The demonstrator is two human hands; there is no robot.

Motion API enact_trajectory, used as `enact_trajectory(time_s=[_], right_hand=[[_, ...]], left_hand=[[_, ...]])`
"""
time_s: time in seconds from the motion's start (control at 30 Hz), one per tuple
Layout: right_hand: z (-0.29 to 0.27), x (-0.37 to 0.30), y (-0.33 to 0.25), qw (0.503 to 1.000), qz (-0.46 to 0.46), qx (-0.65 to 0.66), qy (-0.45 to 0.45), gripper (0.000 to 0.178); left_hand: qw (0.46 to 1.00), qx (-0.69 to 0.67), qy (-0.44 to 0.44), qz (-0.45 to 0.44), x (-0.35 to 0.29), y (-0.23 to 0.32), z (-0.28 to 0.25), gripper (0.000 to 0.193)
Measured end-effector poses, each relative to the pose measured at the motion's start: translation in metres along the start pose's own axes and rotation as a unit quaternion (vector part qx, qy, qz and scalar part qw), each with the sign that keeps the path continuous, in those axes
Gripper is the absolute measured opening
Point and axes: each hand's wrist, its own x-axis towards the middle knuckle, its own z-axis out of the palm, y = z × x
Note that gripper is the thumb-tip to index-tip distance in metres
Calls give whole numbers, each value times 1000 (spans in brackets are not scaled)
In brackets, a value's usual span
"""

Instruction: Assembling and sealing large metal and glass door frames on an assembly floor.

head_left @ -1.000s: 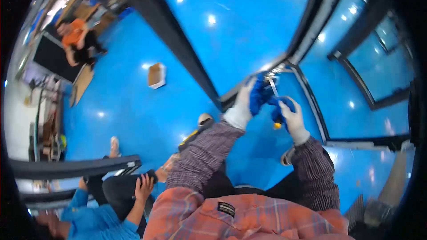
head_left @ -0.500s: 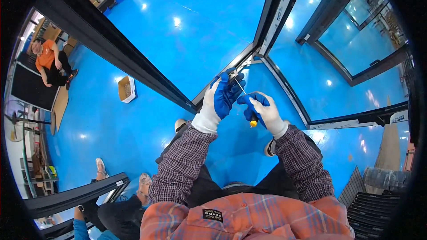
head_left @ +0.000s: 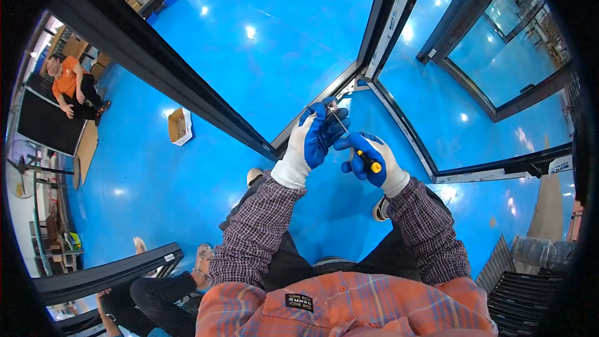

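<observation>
My right hand (head_left: 372, 161), in a white glove with blue-coated palm and fingers, is closed around a screwdriver (head_left: 370, 162) with a black and yellow handle. Its thin shaft points up and left, toward the fingers of my left hand (head_left: 315, 136). That hand wears a matching glove and is closed on a small metal piece (head_left: 332, 108), mostly covered by the fingers, so its exact kind does not show. Both hands are just in front of the lower corner of a dark window or door frame (head_left: 360, 75), where a light metal bracket shows.
Dark frame bars rise at left (head_left: 168, 75) and right. On the blue floor (head_left: 249, 87) stands an open carton (head_left: 180, 126) holding small parts. A person in orange (head_left: 73, 87) sits far left; another person's legs (head_left: 162, 293) are near lower left. Black slatted pieces (head_left: 521, 296) lie lower right.
My right hand has turned, swinging the screwdriver handle's end up and to the right. My left hand has shifted slightly. The seated person's hands have moved, and so have the nearby person's legs.
</observation>
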Motion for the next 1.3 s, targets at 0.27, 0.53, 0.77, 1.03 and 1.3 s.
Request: enact_trajectory(time_s=[0.27, 0.53, 0.77, 1.03, 1.3], right_hand=[[-6, 0, 12, 996, 7, 88, -14, 30], [-9, -3, 11, 994, 28, 109, -9, 35], [-4, -6, 1, 995, 40, 92, 3, 35], [-2, -10, 0, 996, 52, -1, 79, 32], [2, -7, -6, 989, 78, 124, 24, 26]], left_hand=[[999, 3, -46, 8, 1, 1, -1, 33], [997, 54, -53, 14, 0, 5, 5, 33], [996, 66, -52, 16, 0, 9, 2, 35], [996, 81, -39, 3, 1, 9, 5, 34], [995, 96, -27, 12, -3, 12, -2, 27]])
